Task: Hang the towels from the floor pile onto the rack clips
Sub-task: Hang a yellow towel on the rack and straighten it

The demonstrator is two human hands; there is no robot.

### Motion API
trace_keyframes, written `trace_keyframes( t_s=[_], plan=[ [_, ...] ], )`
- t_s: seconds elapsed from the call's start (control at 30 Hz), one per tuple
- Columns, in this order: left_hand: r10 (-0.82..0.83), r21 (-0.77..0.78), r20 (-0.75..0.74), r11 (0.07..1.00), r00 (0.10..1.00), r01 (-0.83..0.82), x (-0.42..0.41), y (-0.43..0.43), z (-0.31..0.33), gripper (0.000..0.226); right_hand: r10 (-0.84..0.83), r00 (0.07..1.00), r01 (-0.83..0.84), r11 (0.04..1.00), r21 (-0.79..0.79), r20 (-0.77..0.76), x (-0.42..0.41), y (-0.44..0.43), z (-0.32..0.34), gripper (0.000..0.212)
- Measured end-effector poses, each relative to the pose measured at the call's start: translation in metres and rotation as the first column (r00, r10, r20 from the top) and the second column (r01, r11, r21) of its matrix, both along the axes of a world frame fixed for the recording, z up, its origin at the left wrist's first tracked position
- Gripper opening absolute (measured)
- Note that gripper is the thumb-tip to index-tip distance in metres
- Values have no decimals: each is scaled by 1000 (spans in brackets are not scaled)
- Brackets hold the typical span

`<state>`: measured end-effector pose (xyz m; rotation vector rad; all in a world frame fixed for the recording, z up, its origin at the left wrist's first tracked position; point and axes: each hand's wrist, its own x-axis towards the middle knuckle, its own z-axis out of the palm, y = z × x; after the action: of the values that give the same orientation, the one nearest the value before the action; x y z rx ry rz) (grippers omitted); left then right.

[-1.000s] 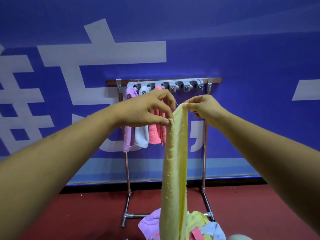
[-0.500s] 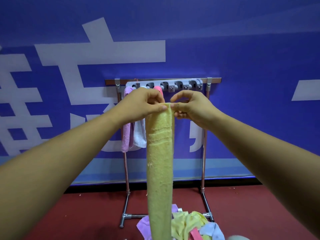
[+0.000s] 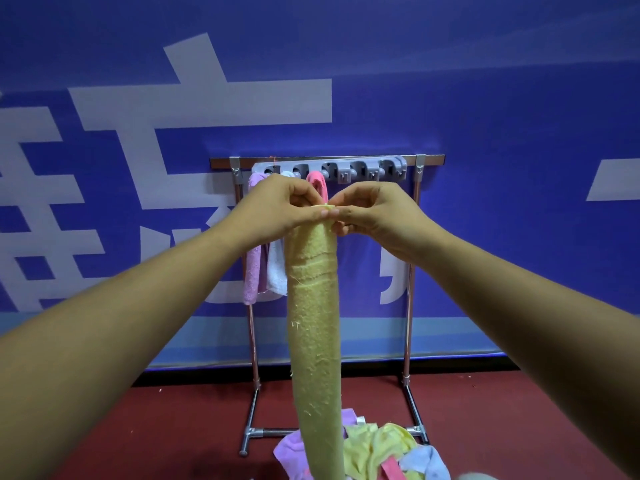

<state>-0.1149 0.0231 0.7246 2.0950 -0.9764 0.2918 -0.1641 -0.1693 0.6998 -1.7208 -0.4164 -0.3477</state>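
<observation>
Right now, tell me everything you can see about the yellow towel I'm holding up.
The yellow towel is pale, fuzzy terry with loose threads along its edges. It hangs straight down as a long narrow strip, gathered at the top, where the left hand and right hand pinch its upper edge. It hangs in front of the rack; its lower end runs out of view at the floor pile.

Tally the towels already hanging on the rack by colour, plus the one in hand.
Lilac towel, hanging: 1
White towel, hanging: 1
Pink towel, hanging: 1
Yellow towel, held by left hand and right hand: 1
Total: 4
</observation>
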Motion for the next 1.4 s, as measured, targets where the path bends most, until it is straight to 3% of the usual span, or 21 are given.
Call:
trace_keyframes(
  t_s=[0.2,0.3,0.37,0.47,0.57,0.67,0.73,0.83,1.03,1.13,1.3,1.4],
  plan=[
    [3,32,-2,999,1000,-3,0,2,-3,9,-64,998,66,994,-85,27,1,-1,-2,15],
    [128,283,182,943,975,-177,6,10,-5,22,-118,993,121,985,-125,30,1,-7,-2,11],
    [129,374,108,913,986,-160,6,16,-6,27,-148,988,152,977,-147,34,0,-14,-2,10],
    [8,210,-118,978,993,17,3,22,-11,20,-186,981,193,962,-194,53,-3,-17,-5,8],
    [-39,-60,-210,998,977,27,-1,18,-21,9,-185,981,190,974,-123,53,-2,-15,-10,3],
    [-76,-240,-313,971,947,-1,0,13,-33,35,-181,983,181,984,-2,28,2,-15,-14,6],
    [-109,-276,-369,961,923,3,2,10,-38,48,-174,985,173,984,42,20,4,-16,-14,10],
    [-160,-266,-409,963,899,50,-2,5,-46,40,-136,991,134,988,71,19,5,-16,-12,10],
    [-22,-350,-280,933,960,-81,-9,-8,-45,26,-102,995,102,985,142,-9,9,-13,-12,12],
    [-16,-400,-269,911,963,-97,-6,-11,-45,23,-8,998,21,976,218,-60,8,-12,-11,11],
    [-18,-412,-271,906,962,-99,-2,-12,-48,18,-52,993,46,997,-54,-104,13,-14,-15,15],
    [-70,-467,-294,881,953,-79,-1,-11,-53,16,-62,989,60,998,-15,-132,14,-11,-12,12]
  ],
)
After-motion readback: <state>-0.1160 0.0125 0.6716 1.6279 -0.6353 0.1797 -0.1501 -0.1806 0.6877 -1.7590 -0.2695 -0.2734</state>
